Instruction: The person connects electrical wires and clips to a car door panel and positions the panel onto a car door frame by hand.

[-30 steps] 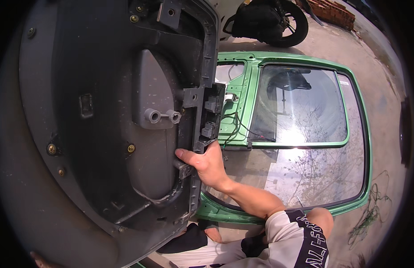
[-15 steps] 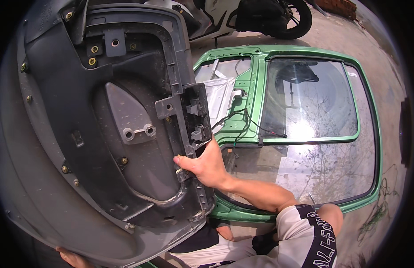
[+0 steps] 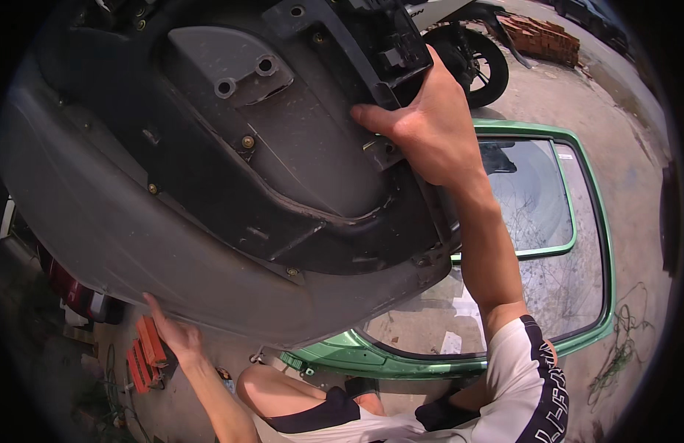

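Observation:
A large dark grey plastic panel (image 3: 305, 244), its back showing brass-coloured inserts and a moulded bracket, is held raised and slanted across the upper left. My right hand (image 3: 430, 133) grips its right-hand edge, thumb over the inner face and fingers mostly hidden behind. At the lower left edge, my left hand (image 3: 176, 328) supports the rim, its fingertips partly hidden. Beneath lies a green car tailgate (image 3: 585, 170) with glass panes, partly covered by the panel and my arm.
Behind are a motorcycle (image 3: 486, 70), a stack of reddish bricks (image 3: 541, 37) and concrete ground (image 3: 630, 221). Orange-red pieces (image 3: 146, 358) lie at lower left near a dark red object (image 3: 65, 280). A tangled green cord (image 3: 611, 354) lies right of the tailgate.
Both hands have raised the panel and tilted it, its connector end moving up and right. My left hand and forearm have come further into view, and more ground shows at lower left.

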{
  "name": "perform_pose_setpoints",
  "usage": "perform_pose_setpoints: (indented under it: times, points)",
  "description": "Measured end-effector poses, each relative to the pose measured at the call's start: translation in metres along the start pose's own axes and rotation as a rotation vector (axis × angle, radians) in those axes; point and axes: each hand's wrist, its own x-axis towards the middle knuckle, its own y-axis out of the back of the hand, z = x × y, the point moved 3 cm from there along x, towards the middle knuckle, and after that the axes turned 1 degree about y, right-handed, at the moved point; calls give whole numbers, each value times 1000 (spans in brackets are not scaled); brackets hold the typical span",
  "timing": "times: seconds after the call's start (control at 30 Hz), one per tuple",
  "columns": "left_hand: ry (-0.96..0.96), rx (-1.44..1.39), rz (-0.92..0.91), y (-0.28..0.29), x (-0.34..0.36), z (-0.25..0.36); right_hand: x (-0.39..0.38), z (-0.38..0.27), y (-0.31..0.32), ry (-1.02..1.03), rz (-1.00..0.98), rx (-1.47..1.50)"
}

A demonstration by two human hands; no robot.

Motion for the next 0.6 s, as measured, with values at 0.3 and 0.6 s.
perform_pose_setpoints:
  times: [0.3, 0.6]
  points:
    - [870, -532, -269, -102, 49, -229, 85, -106, -37, 498, -101, -518]
    - [981, -766, -356, -121, 35, -331, 96, -77, -92, 722, -273, -636]
